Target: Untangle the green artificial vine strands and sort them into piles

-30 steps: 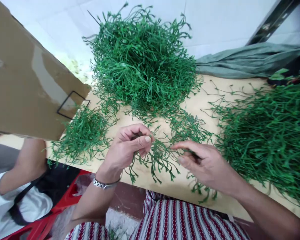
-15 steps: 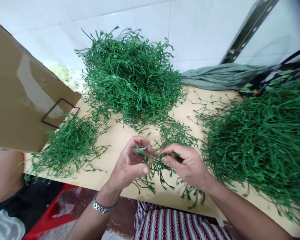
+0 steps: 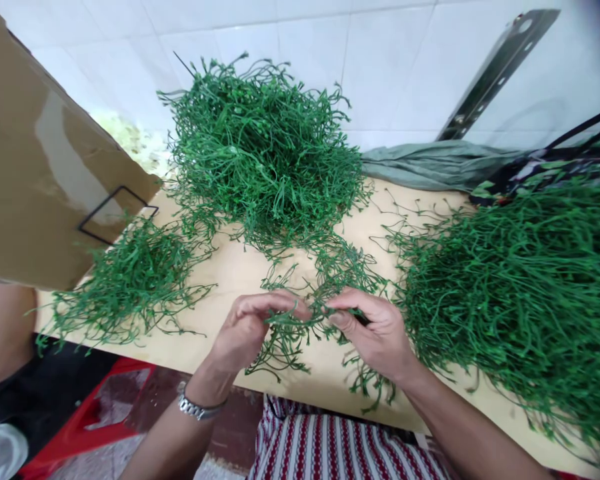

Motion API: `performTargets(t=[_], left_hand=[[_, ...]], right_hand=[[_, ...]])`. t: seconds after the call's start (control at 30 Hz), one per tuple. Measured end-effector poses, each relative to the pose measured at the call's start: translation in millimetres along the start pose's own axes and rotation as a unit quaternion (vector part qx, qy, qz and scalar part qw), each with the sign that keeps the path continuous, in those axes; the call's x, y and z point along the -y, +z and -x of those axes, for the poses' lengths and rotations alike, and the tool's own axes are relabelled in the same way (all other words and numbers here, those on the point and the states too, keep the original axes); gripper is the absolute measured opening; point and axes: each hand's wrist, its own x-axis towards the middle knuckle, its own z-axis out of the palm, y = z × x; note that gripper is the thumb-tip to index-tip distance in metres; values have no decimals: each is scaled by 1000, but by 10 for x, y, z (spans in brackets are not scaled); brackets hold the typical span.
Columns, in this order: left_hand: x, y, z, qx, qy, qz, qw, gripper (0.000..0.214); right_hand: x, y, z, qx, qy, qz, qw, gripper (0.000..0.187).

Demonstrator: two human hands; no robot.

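Observation:
Thin green stems [image 3: 305, 321] with small forked tips, which look like plastic, stretch between my two hands above the table's front part. My left hand [image 3: 247, 327], with a metal watch on its wrist, has its fingers curled over the stems' left end; its thumb is mostly hidden. With thumb and forefinger, my right hand [image 3: 377, 333] pinches the stems' other end, and more stems hang down below its fingers. Loose stems [image 3: 347, 267] lie scattered on the table [image 3: 230, 273] just behind both hands.
A tall heap of green stems [image 3: 265, 153] stands against the tiled wall, a bigger one [image 3: 520, 287] fills the right side. A smaller pile [image 3: 130, 280] lies left, beside a cardboard box [image 3: 35, 160]. Another person's arm [image 3: 5, 333] shows below the box, near a red stool [image 3: 95, 413].
My left hand has turned, and its fingers, spread apart before, are now folded over the stems. My right hand keeps its pinch. The view has shifted slightly.

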Motion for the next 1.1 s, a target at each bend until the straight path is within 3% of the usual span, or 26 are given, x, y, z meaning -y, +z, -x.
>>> performTargets(t=[0.07, 0.17, 0.23, 0.47, 0.57, 0.7, 0.87, 0.97, 1.1], left_hand=[[-21, 8, -11, -2, -42, 54, 998, 57], [14, 94, -28, -12, -120, 39, 992, 31], [59, 158, -31, -27, -130, 0, 991, 24], [87, 223, -12, -56, -8, -171, 984, 14], [45, 248, 2, -99, 21, -208, 973, 16], [17, 313, 18, -130, 15, -260, 957, 18], [56, 349, 25, -155, 14, -279, 947, 12], [74, 339, 37, -131, 46, -314, 939, 20], [95, 319, 61, -93, 80, -380, 917, 7]], right_hand=[[-17, -12, 8, -6, -35, -23, 999, 12], [-30, 8, 22, -13, -92, -37, 995, 19], [-26, 36, 31, -18, -112, -25, 993, 21], [-11, 85, 69, -33, -118, 65, 990, 12], [-37, 62, 101, -39, -113, 142, 983, 6], [-48, 26, 141, 6, -99, 224, 970, 8], [-21, 17, 156, 19, -85, 236, 968, 12], [-19, 34, 159, 9, -87, 240, 967, 12], [-17, 75, 151, 0, -97, 252, 963, 13]])
